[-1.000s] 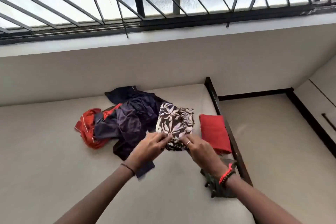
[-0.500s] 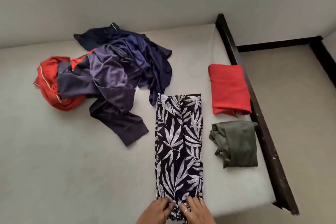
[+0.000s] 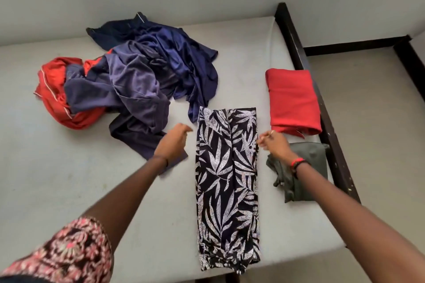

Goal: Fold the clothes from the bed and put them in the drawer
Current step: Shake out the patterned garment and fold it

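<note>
Fingers (image 3: pixel 185 128) of the left hand (image 3: pixel 172 145) are loosely curled and hold nothing; the hand hovers just left of the leaf-print garment (image 3: pixel 226 179), apart from it. Fingertips (image 3: pixel 262 142) of the right hand (image 3: pixel 276 146) are drawn together at that garment's right edge, but motion blur hides whether they pinch the cloth or only touch it. One ring (image 3: pixel 272 132) shows on the right hand.

From the head camera, the one view given, the count runs so. One leaf-print garment, dark with pale leaves, lies flat as a long narrow strip on the bed (image 3: pixel 69 179), reaching from the near edge toward the middle, between the two hands. Two folded pieces lie to its right, by the dark bed frame (image 3: pixel 296 41): one red piece (image 3: pixel 293 99) farther off and one olive piece (image 3: pixel 315 156) nearer, partly under the right forearm. One unfolded heap (image 3: pixel 142 76) sits at the far left; it holds one red-orange garment (image 3: pixel 53 94) with white piping and several navy and purple ones, too tangled to count. A navy corner of the heap lies under the left hand.

The left wrist wears one thin dark band (image 3: pixel 162 158); the right wrist wears two bands (image 3: pixel 295 161), one red and one dark. One patterned sleeve (image 3: pixel 69 253) fills the near left corner.
</note>
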`<state>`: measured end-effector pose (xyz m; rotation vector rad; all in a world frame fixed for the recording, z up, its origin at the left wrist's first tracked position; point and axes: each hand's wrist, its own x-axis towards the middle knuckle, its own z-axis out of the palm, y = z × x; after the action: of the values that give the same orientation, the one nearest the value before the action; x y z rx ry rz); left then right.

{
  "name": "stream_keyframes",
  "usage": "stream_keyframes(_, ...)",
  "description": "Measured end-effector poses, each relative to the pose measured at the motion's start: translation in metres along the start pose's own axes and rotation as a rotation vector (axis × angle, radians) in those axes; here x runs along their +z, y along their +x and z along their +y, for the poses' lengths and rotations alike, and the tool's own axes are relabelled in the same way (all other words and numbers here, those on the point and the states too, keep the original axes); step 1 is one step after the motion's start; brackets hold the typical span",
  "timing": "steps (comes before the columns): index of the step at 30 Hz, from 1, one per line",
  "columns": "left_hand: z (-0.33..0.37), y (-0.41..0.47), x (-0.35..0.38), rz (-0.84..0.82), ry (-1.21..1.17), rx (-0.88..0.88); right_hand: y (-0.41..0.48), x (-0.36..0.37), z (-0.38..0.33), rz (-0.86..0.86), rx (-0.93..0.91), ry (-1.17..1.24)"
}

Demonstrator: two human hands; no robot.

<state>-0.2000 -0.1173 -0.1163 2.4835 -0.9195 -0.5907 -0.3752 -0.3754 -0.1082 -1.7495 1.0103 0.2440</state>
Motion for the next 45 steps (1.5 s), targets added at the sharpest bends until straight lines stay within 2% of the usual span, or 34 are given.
stream_keyframes(2, 0.011, 0.031, -0.009, 0.054, -0.118, -0.093, 0.027, -0.002, -0.011, 0.060, 0.056, 0.106)
stream_keyframes(4, 0.018, 0.058, -0.009, 0.087, -0.180, -0.105, 0.052, 0.004, -0.018, 0.094, 0.093, 0.185)
stream_keyframes(8, 0.032, 0.085, -0.001, -0.020, -0.251, -0.090, 0.080, 0.017, -0.025, 0.105, 0.152, 0.236)
stream_keyframes(12, 0.032, 0.096, 0.009, -0.096, -0.171, -0.099, 0.095, 0.022, -0.026, 0.169, 0.156, 0.227)
stream_keyframes(18, 0.002, 0.098, 0.007, 0.123, -0.322, -0.284, 0.109, 0.001, -0.016, 0.376, 0.139, 0.425)
stream_keyframes(21, -0.004, 0.098, 0.012, 0.133, -0.369, -0.344, 0.107, -0.001, -0.013, 0.422, 0.110, 0.416)
stream_keyframes(23, 0.003, 0.098, 0.013, 0.123, -0.350, -0.369, 0.107, 0.002, -0.014, 0.421, 0.074, 0.324)
stream_keyframes(25, 0.011, 0.099, 0.013, 0.061, -0.338, -0.384, 0.107, 0.004, -0.018, 0.393, 0.013, 0.082)
stream_keyframes(28, 0.017, 0.102, 0.007, -0.015, -0.331, -0.333, 0.107, -0.001, -0.029, 0.319, -0.213, -0.202)
stream_keyframes(31, 0.016, 0.103, 0.001, -0.111, -0.266, -0.268, 0.114, -0.012, -0.040, 0.022, -0.358, -0.439)
stream_keyframes(34, 0.011, 0.106, 0.000, -0.222, -0.140, -0.210, 0.124, -0.017, -0.047, -0.249, -0.275, -0.567)
stream_keyframes(37, 0.012, 0.109, 0.000, -0.253, -0.056, -0.173, 0.133, -0.017, -0.047, -0.292, -0.252, -0.739)
stream_keyframes(45, 0.018, 0.116, -0.016, -0.221, -0.049, -0.157, 0.135, -0.029, -0.067, -0.368, -0.214, -0.759)
